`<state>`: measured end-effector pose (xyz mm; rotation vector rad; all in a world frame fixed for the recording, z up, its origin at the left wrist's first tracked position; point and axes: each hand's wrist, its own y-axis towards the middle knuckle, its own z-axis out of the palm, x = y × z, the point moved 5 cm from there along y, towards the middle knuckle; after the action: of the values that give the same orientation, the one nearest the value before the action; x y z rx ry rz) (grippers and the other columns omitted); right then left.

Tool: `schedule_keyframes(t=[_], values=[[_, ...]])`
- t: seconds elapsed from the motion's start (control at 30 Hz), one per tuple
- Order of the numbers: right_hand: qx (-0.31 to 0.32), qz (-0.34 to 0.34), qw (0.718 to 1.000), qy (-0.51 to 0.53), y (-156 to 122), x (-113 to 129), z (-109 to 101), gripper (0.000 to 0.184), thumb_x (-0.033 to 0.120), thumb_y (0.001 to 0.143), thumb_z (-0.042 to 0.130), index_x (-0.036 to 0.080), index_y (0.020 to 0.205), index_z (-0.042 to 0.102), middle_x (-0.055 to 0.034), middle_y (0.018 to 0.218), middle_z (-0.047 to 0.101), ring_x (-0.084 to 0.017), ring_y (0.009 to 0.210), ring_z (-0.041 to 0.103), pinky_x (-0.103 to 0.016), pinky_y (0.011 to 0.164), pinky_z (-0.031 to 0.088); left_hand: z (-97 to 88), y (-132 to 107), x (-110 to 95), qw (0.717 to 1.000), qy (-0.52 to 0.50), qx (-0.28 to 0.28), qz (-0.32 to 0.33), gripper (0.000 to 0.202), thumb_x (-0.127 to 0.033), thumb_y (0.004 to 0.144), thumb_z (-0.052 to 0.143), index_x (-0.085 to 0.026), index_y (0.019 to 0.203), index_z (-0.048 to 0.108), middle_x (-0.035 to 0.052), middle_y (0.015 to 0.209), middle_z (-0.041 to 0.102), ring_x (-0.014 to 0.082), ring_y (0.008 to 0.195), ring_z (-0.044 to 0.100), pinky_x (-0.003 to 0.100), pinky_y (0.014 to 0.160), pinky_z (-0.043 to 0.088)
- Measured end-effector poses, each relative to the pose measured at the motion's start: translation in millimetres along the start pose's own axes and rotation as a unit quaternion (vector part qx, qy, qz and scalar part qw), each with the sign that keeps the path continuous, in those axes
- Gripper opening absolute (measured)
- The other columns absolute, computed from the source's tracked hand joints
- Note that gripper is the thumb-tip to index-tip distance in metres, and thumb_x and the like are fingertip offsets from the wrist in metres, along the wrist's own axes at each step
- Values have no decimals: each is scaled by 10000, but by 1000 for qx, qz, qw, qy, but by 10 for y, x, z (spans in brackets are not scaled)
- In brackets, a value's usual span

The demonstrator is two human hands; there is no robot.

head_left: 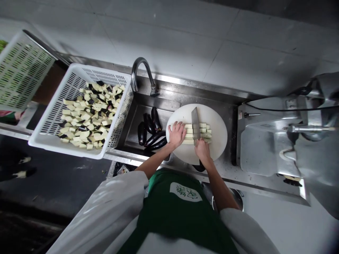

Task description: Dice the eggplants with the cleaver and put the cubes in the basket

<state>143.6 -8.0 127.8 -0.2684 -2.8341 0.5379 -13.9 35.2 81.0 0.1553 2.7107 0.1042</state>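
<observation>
- The fingers of the left hand [177,134] are held spread, and they are laid at the left ends of the pale eggplant strips [189,135], so that the strips are found just to the right of the fingertips.
- By the right hand [202,150] a cleaver [195,121] is gripped, with the fingers closed around its handle and the blade pointed away from the body.
- The strips are crossed by the blade; whether they are cut right through cannot be told from this height.
- To the right of the blade, short cut pieces [206,129] are seen in close rows.
- All of this is carried by a round white board [219,141], set partly over a steel sink [129,128].
- Beside the board's left edge, whole dark eggplants [156,120] are gathered in the sink, near the left wrist.
- Farther left, a white basket [66,151] is spread with eggplant chunks [87,121], some edged with dark skin.
- Behind the sink a curved faucet [136,70] is mounted, and to the board's right a metal machine [256,151] is placed, well apart from both hands.
</observation>
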Motion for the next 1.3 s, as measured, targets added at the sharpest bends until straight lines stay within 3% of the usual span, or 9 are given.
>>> schedule_keyframes(t=[0.1, 0.17, 0.27, 0.37, 0.63, 0.9, 1.07, 1.17, 1.3], values=[[-24, 19, 1000, -2, -176, 80, -32, 349, 248, 1095, 332, 66, 1257, 581, -209, 1047, 735, -257, 973, 729, -304, 824, 485, 5, -76, 72, 1000, 5, 9, -29, 539, -459, 1088, 299, -295, 1585, 427, 55, 1680, 356, 321, 1580, 216, 633, 1233, 234], [-2, 11, 1000, -2, -215, 180, 43, 337, 218, 1079, 362, 51, 1284, 572, -210, 1041, 738, -257, 981, 727, -303, 833, 491, 76, -116, 78, 999, 6, 38, -25, 554, -457, 1082, 311, -304, 1608, 392, 37, 1695, 327, 340, 1587, 190, 652, 1224, 246], [41, -6, 999, -2, -136, 314, 209, 332, 95, 1022, 397, 29, 1289, 583, -221, 1101, 736, -258, 1059, 715, -297, 882, 494, 159, -136, 72, 998, -3, 57, -19, 552, -443, 1079, 317, -303, 1607, 397, 31, 1687, 343, 349, 1577, 216, 659, 1218, 261], [43, -11, 999, 5, -10, 349, 258, 345, 69, 1011, 381, 36, 1281, 595, -225, 1149, 729, -260, 1092, 708, -301, 907, 493, 157, -122, 93, 998, -25, 56, -16, 545, -439, 1072, 345, -314, 1599, 408, 45, 1670, 374, 349, 1561, 260, 662, 1215, 265], [-3, -27, 999, -22, -149, 294, -4, 334, 225, 1076, 345, 65, 1238, 590, -212, 1063, 732, -269, 998, 713, -306, 831, 486, 47, -144, 313, 991, -111, -41, -69, 566, -408, 1085, 305, -260, 1630, 340, 90, 1684, 337, 292, 1578, 248, 543, 1237, 291], [37, -32, 999, 14, -36, 455, 350, 307, 193, 1074, 349, 72, 1216, 593, -202, 1131, 721, -248, 1071, 694, -292, 863, 471, 229, -122, 225, 991, -125, 22, -33, 554, -402, 1076, 324, -228, 1598, 391, 75, 1656, 398, 298, 1588, 228, 582, 1270, 220], [55, -44, 997, 9, -54, 392, 105, 297, 216, 1069, 372, 79, 1199, 601, -188, 1074, 734, -255, 1044, 701, -285, 826, 468, 157, -144, 424, 975, -190, -76, -83, 589, -383, 1098, 176, -158, 1623, 321, 118, 1672, 357, 218, 1590, 249, 454, 1293, 259], [28, -43, 999, -4, -176, 425, -44, 310, 220, 1064, 367, 77, 1205, 603, -202, 1060, 731, -273, 1023, 706, -299, 820, 475, 141, -208, 550, 961, -211, -134, -118, 621, -363, 1096, 102, -110, 1642, 253, 145, 1688, 316, 199, 1594, 241, 421, 1308, 249], [35, -55, 998, 0, -275, 618, 144, 334, 179, 1058, 347, 69, 1234, 608, -197, 1050, 736, -263, 1006, 716, -307, 839, 491, 237, -248, 488, 971, -207, -92, -80, 612, -375, 1098, 112, -150, 1650, 251, 106, 1706, 288, 182, 1612, 184, 424, 1313, 233]])
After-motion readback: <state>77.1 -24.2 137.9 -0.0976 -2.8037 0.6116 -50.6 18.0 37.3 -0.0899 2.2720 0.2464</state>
